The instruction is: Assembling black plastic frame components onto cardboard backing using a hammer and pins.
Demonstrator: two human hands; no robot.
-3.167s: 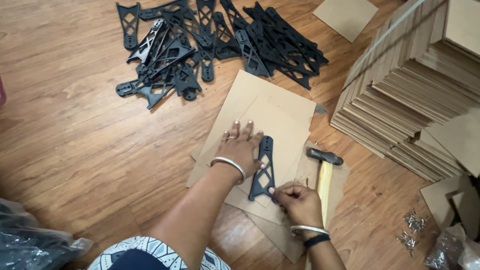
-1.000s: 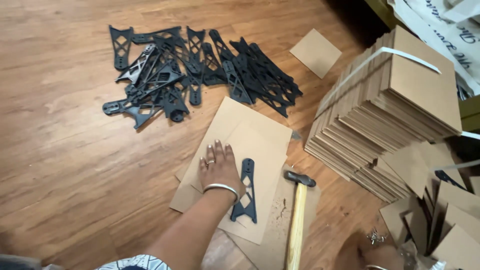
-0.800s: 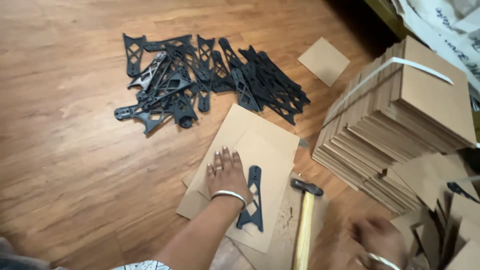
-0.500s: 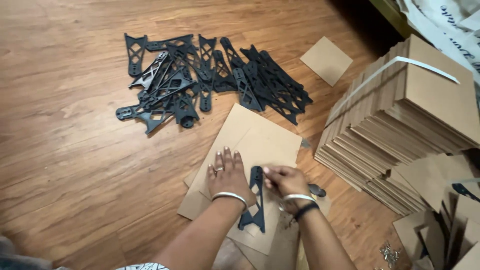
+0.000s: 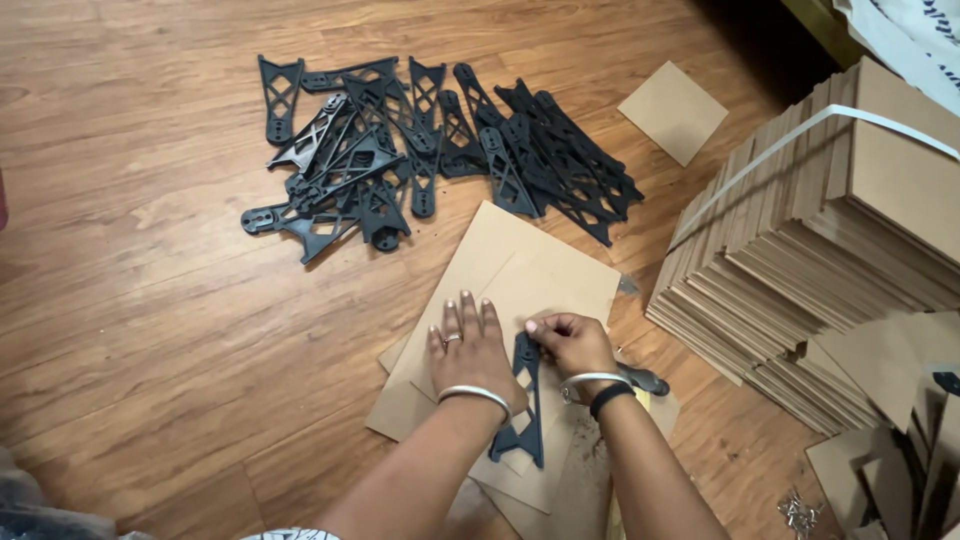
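My left hand (image 5: 474,347) lies flat, fingers spread, on a brown cardboard sheet (image 5: 540,270) and presses the left edge of a black triangular plastic bracket (image 5: 526,415) lying on it. My right hand (image 5: 566,340) pinches at the bracket's narrow top end; whether something small is between the fingertips cannot be told. A hammer with a dark head (image 5: 645,380) lies just right of my right wrist, mostly hidden by the arm.
A heap of several black brackets (image 5: 430,150) lies on the wooden floor beyond the cardboard. A strapped stack of cardboard panels (image 5: 840,230) stands at the right, loose panels near it. One cardboard square (image 5: 673,112) lies apart. Small metal screws (image 5: 797,513) lie bottom right.
My right hand came back from the far right, by the screws, to the top end of the bracket. My left hand stayed pressed on the cardboard. The hammer is now partly covered by my arm.
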